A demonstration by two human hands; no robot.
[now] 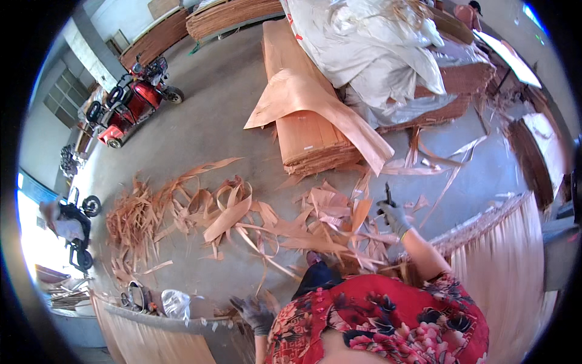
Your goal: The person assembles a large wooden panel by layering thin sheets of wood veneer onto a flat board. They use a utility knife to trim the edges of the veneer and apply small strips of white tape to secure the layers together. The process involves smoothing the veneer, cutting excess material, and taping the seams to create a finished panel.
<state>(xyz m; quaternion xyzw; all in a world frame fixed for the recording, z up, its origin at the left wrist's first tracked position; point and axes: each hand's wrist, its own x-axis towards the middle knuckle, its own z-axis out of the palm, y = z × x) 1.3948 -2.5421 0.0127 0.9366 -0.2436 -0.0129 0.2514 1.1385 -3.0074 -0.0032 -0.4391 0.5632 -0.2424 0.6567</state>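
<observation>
Over grey flr, dk tool in R hand points fwd

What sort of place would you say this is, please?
It looks like a wood workshop, probably for thin sheets: a stack of thin wood sheets sits on the floor, torn wood strips lie scattered nearby, and another stack stands farther back.

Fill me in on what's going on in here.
Someone in a red flowered top grips a slim dark tool in the gloved right hand. The gloved left hand is spread and appears to hold nothing. Curling brown strips litter the floor ahead. Beyond them lies a stack of thin brown sheets, with a loose sheet draped across its top.
</observation>
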